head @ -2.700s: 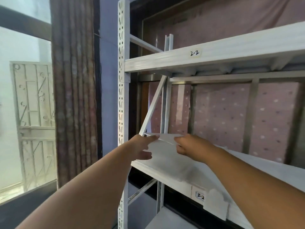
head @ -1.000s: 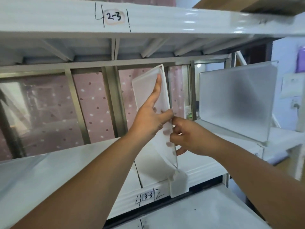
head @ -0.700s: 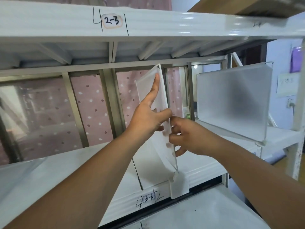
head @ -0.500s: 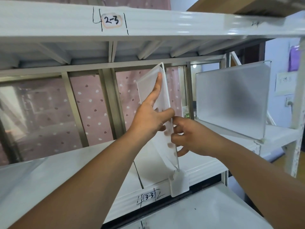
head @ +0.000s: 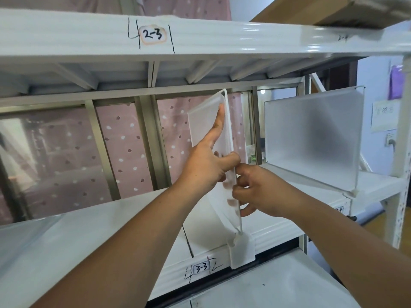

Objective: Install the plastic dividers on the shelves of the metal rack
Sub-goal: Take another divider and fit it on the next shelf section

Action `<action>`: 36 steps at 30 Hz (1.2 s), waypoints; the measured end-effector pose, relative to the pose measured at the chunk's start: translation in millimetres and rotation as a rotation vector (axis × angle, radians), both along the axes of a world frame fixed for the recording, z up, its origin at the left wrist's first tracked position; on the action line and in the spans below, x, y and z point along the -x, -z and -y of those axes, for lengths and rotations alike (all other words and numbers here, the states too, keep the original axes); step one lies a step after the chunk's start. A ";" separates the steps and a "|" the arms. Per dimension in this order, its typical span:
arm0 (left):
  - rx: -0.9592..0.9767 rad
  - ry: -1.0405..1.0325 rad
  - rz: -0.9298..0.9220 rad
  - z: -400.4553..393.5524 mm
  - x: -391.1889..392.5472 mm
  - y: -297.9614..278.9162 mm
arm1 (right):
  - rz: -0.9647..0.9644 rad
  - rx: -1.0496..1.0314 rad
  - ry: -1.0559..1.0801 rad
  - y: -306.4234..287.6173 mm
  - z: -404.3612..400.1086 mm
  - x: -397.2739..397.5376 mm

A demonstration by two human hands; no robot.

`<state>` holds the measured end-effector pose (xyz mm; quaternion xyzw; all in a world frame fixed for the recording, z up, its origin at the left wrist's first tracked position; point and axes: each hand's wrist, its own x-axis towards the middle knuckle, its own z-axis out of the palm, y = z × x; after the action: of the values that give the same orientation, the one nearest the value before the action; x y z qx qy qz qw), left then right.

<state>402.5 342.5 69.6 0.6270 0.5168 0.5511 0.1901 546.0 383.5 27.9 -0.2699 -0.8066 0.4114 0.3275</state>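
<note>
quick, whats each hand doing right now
left hand: holding the divider, index finger straight along it
right hand: pinching the divider's front edge

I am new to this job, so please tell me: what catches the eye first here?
In the centre, the left hand and the right hand grip a frosted divider, its foot at a clip on the shelf edge near the 3-3 label. A second divider stands further right.

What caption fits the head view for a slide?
Left hand and right hand hold a frosted divider on the 3-3 shelf.
</note>
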 end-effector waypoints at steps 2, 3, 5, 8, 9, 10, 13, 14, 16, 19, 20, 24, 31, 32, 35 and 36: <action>0.001 0.006 0.003 -1.7 -0.9 2.1 | -0.023 0.018 -0.025 3.1 -2.5 -0.6; -0.005 0.010 -0.001 -2.8 -0.2 3.2 | -0.025 0.024 -0.038 4.7 -3.9 0.0; -0.031 0.018 -0.024 -4.1 2.8 4.8 | -0.036 0.033 -0.069 6.2 -5.2 1.3; -0.065 0.029 -0.017 -3.8 10.7 9.2 | -0.030 0.009 -0.090 7.5 -5.9 3.9; -0.074 0.030 -0.013 -2.6 12.8 10.6 | -0.026 0.001 -0.094 7.7 -5.7 5.3; -0.078 0.033 -0.010 -1.1 13.8 12.2 | -0.020 -0.005 -0.096 8.1 -4.7 6.4; -0.082 0.014 -0.020 0.9 13.1 18.3 | -0.010 -0.003 -0.091 14.2 -5.4 7.8; -0.082 0.017 -0.017 0.8 12.1 21.2 | -0.017 0.004 -0.087 17.3 -5.6 6.6; -0.082 0.034 -0.016 -1.2 9.1 26.6 | -0.020 0.006 -0.080 22.5 -6.8 4.0; -0.069 0.046 -0.034 -3.3 6.0 33.6 | -0.006 -0.017 -0.039 32.2 -8.8 0.9; -0.071 0.044 -0.028 -3.7 6.2 34.8 | -0.010 -0.025 -0.033 33.2 -9.2 0.6; -0.062 0.047 -0.007 -4.2 7.6 39.3 | -0.035 0.018 -0.038 34.2 -9.7 0.0; -0.023 -0.006 -0.013 9.3 4.9 35.5 | -0.036 0.066 0.049 23.9 6.8 -1.3; -0.015 -0.021 -0.017 10.7 7.2 34.8 | -0.034 0.057 0.072 23.4 8.0 -0.9; 0.010 -0.072 -0.042 24.3 16.7 30.9 | 0.034 -0.116 0.209 18.4 22.5 -0.7; 0.021 -0.089 -0.052 28.2 21.6 29.7 | 0.036 -0.191 0.260 16.1 29.8 0.0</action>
<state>380.9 314.3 39.9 0.6155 0.5547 0.5370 0.1585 546.0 353.7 11.8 -0.3467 -0.8061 0.2821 0.3878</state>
